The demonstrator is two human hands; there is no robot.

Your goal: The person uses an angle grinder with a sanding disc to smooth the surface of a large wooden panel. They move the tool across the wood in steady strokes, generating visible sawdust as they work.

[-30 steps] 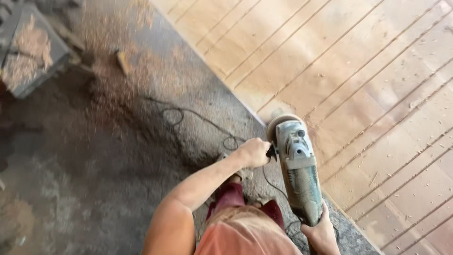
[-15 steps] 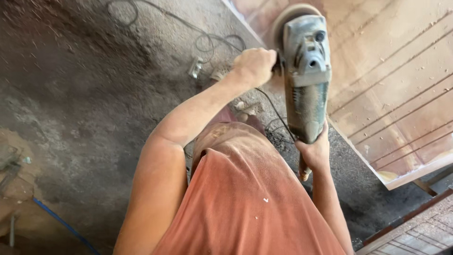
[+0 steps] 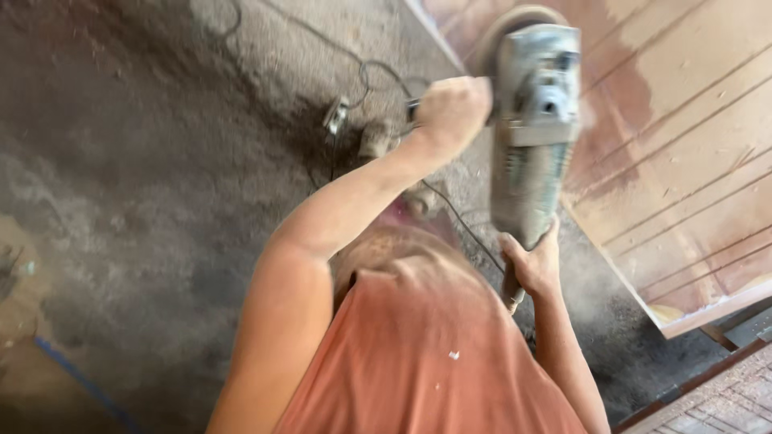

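Note:
I hold a grey angle grinder (image 3: 535,128) with both hands. My left hand (image 3: 450,108) grips its side handle at the upper middle. My right hand (image 3: 531,265) is closed around the rear of its body, lower down. The grinder's round disc guard (image 3: 507,24) rests at the left edge of a large grooved wooden panel (image 3: 683,137), where the wood looks darker and reddish. A black power cord (image 3: 458,213) runs from the tool back past my arm. My orange sleeveless shirt (image 3: 426,362) fills the bottom of the view.
Dusty grey concrete floor (image 3: 161,161) lies left of the panel, with a looped black cable (image 3: 378,72) and a plug (image 3: 336,116) on it. A blue strip (image 3: 72,378) lies at the lower left. A brick-patterned surface (image 3: 724,402) shows at the bottom right corner.
The view has tilted down and shifted, so the grinder and my hands appear higher and larger. The disc has moved from the pale boards to the panel's reddish left edge.

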